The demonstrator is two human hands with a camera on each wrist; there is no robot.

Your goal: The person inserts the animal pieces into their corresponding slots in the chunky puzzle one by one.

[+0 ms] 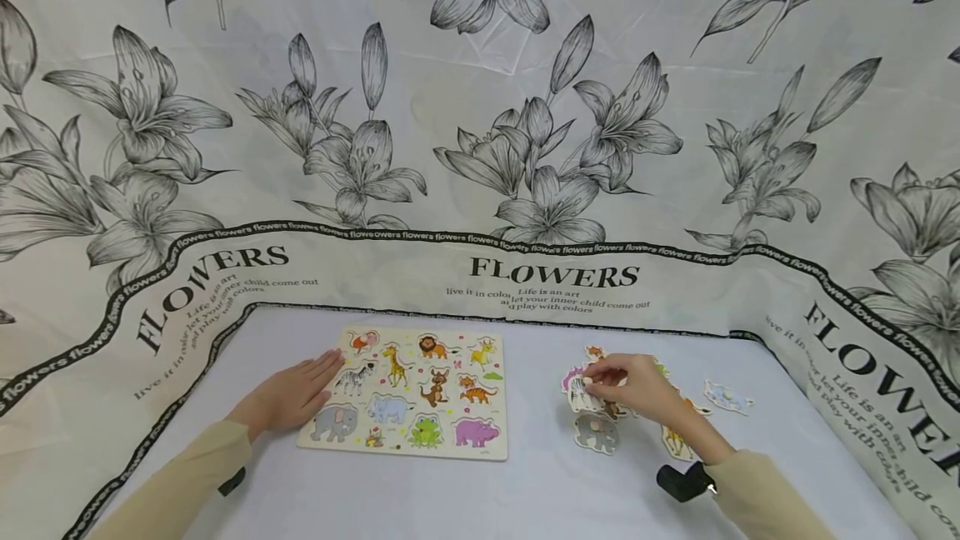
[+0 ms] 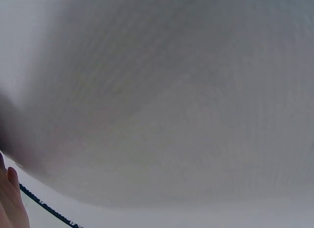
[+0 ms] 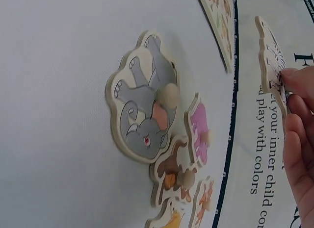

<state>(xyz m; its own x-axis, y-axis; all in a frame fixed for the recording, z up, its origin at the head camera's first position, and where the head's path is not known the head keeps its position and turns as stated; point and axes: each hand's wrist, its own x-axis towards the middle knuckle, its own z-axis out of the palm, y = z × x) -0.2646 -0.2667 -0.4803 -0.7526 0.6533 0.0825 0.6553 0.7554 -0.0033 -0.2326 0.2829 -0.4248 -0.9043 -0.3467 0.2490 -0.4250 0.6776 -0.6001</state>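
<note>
Fingers (image 3: pixel 294 144) of the right hand (image 1: pixel 637 382) pinch a zebra piece (image 1: pixel 576 394) — held up near an elephant piece (image 1: pixel 596 435) and other loose animal pieces on the white-covered desk (image 1: pixel 540 490); the left hand's (image 1: pixel 288 397) fingers lie extended, touching the animal board's (image 1: pixel 397 333) left edge — behind, the printed cloth (image 1: pixel 405 273) reads "FLOWERS", "Life is an art", "let your inner child come out", "play with colors"

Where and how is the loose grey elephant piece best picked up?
Probably by its round knob, pinched from above: the grey elephant piece lies picture-side up, with the knob standing out from its face. The near side looks easiest, being open tablecloth.
</note>
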